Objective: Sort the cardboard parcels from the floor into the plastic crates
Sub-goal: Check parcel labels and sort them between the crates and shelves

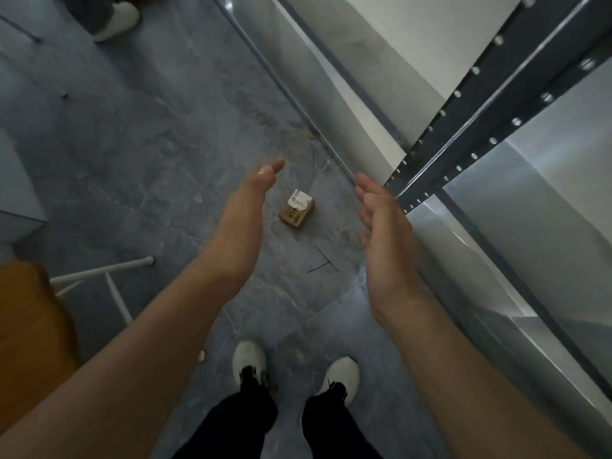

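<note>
A person's left hand (243,220), grip released, hangs above the grey floor (132,144), where a small labelled cardboard parcel (297,212) lies untouched. The right hand (387,240), also relaxed and empty, hovers beside a metal rack (463,134).

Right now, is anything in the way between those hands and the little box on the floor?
Nothing visible. The small cardboard parcel lies alone on the grey floor, and in this view the open left hand and right hand are on either side of it. The metal shelf post stands off to the right, clear of the reach.
</note>
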